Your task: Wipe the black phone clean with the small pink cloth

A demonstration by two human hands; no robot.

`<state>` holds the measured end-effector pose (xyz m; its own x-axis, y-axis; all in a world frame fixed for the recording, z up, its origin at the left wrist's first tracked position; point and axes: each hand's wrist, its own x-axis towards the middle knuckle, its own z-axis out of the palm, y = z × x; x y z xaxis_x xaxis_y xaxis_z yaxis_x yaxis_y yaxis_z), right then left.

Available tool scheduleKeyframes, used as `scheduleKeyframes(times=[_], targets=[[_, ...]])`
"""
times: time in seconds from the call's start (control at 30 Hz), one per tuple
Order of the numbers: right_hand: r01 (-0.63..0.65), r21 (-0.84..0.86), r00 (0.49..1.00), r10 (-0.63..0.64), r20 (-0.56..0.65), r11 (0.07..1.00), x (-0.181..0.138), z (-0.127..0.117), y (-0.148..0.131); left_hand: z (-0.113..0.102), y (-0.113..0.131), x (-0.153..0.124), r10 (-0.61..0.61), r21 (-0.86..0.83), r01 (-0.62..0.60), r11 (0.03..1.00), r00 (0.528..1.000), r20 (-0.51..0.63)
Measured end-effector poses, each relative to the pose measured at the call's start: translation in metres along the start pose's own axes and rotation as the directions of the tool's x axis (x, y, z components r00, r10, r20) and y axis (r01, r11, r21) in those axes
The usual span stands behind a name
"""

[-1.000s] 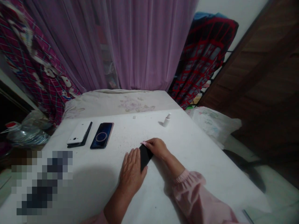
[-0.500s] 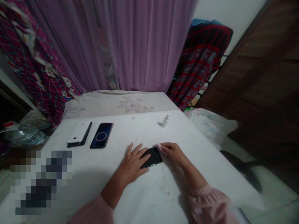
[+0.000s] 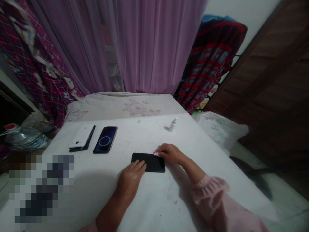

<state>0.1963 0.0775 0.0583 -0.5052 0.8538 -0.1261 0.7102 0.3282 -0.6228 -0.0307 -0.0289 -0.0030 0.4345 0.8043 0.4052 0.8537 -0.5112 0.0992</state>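
Observation:
A black smartphone (image 3: 153,165) lies flat on the white-covered table, its long side running left to right. My left hand (image 3: 133,175) rests on its left part, fingers stretched out and lying flat. At the phone's far edge, right of its middle, my right hand (image 3: 170,152) pinches a small pink cloth (image 3: 156,154) against it. Beyond my right hand a small white spray bottle (image 3: 173,125) stands upright. To the left lie a blue phone (image 3: 105,140) with a ring on its back and a white phone (image 3: 81,136) stacked on a dark one.
A white cloth covers the table (image 3: 96,190); small crumbs are scattered over it. Purple curtains (image 3: 149,48) hang behind. A large water bottle (image 3: 26,138) stands off the left side, a plastic bag (image 3: 217,129) off the right. A blurred patch (image 3: 43,190) hides the near left.
My left hand has drawn back toward me, its fingers now closer together, baring more of the phone. My right hand has moved the pink cloth leftward along the far edge. The phone has turned slightly.

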Motion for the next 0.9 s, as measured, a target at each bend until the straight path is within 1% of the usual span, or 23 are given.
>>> scheduleKeyframes(times=[0.1, 0.17, 0.27, 0.33, 0.43, 0.5, 0.6, 0.67, 0.73, 0.8, 0.87, 0.9], targets=[[0.061, -0.114, 0.996, -0.053, 0.072, 0.992, 0.018, 0.004, -0.023, 0.001, -0.002, 0.0, 0.022, -0.011, -0.023, 1.0, 0.998, -0.055], [0.088, -0.14, 0.992, -0.074, 0.104, 0.986, 0.029, 0.011, -0.04, 0.002, -0.002, -0.001, 0.039, 0.004, -0.039, 0.999, 0.996, -0.075], [0.082, -0.163, 0.992, -0.065, 0.108, 0.983, 0.04, 0.022, -0.058, 0.002, -0.002, -0.001, 0.049, 0.023, -0.047, 0.999, 0.996, -0.069], [0.077, -0.166, 0.993, -0.06, 0.103, 0.983, 0.042, 0.025, -0.06, 0.002, -0.001, -0.001, 0.044, 0.023, -0.042, 0.999, 0.997, -0.063], [0.084, -0.13, 0.993, -0.072, 0.093, 0.988, 0.036, 0.021, -0.046, 0.002, 0.0, 0.0, 0.021, 0.016, -0.02, 1.0, 0.999, -0.048], [0.073, -0.091, 0.995, -0.066, 0.077, 0.993, 0.025, 0.014, -0.026, 0.004, 0.0, 0.0, 0.013, 0.0, -0.013, 1.0, 0.999, -0.045], [0.015, 0.04, 1.0, -0.015, 0.018, 0.999, -0.001, 0.003, 0.008, 0.005, 0.0, 0.0, 0.013, -0.018, -0.014, 1.0, 0.998, -0.059], [-0.047, 0.145, 0.997, 0.057, -0.061, 0.988, -0.021, 0.0, 0.029, 0.002, 0.001, 0.001, 0.018, -0.015, -0.019, 1.0, 0.998, -0.064], [-0.085, 0.243, 0.978, 0.127, -0.164, 0.966, -0.039, 0.004, 0.044, -0.003, 0.003, 0.005, 0.01, -0.02, -0.011, 1.0, 0.999, -0.049], [-0.073, 0.319, 0.938, 0.174, -0.3, 0.945, -0.052, 0.013, 0.052, -0.01, 0.005, 0.011, -0.014, -0.04, 0.014, 0.999, 1.0, -0.007], [-0.021, 0.35, 0.889, 0.178, -0.422, 0.937, -0.059, 0.021, 0.054, -0.015, 0.005, 0.02, -0.028, -0.058, 0.031, 0.998, 0.998, 0.052], [0.004, 0.351, 0.869, 0.17, -0.465, 0.936, -0.061, 0.025, 0.053, -0.015, 0.004, 0.026, -0.025, -0.067, 0.03, 0.997, 0.996, 0.083]])
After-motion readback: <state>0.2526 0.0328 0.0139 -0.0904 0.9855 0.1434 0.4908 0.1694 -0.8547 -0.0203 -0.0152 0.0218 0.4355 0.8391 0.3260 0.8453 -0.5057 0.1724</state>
